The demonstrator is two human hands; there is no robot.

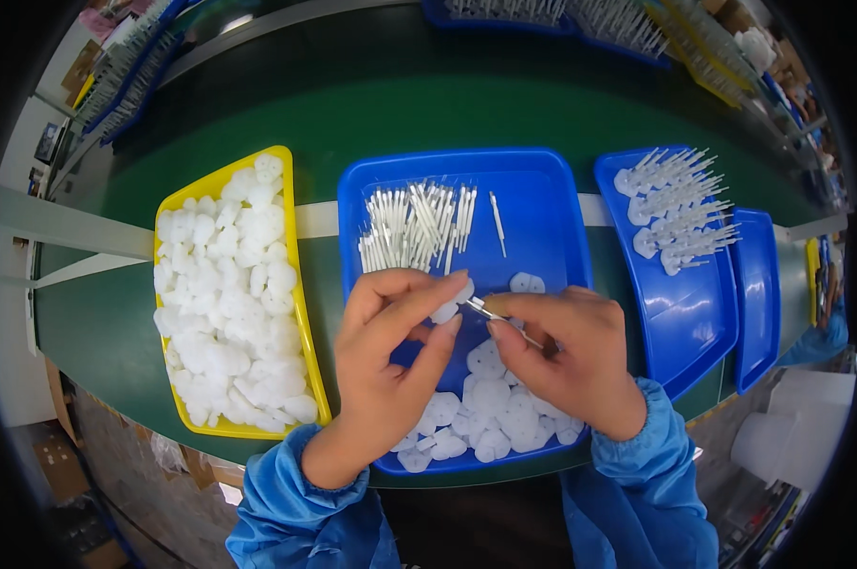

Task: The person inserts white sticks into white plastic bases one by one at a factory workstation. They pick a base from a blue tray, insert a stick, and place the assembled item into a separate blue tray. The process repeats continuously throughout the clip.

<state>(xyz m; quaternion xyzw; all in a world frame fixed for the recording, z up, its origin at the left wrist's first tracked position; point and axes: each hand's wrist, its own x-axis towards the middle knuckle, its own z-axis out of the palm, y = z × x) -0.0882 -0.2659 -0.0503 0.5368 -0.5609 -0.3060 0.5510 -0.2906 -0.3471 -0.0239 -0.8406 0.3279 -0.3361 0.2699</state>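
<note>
Over the middle blue tray point(553, 213), my left hand point(390, 356) pinches a small white scalloped disc point(444, 311) between thumb and fingers. My right hand point(575, 346) is closed on a thin white rod point(480, 306), whose tip meets the disc's edge; fingers hide whether it is seated in it. Beneath my hands, loose scalloped discs point(493, 403) cover the near part of the tray. A bundle of white rods point(409, 223) lies in its far left part, and one single rod point(497, 225) lies apart to the right.
A yellow tray point(310, 356) heaped with white discs stands at left. At right, a blue tray point(680, 327) holds discs with upright rods point(680, 204), beside another blue tray point(758, 294). More trays of rods point(618, 24) stand along the far edge of the green table point(371, 95).
</note>
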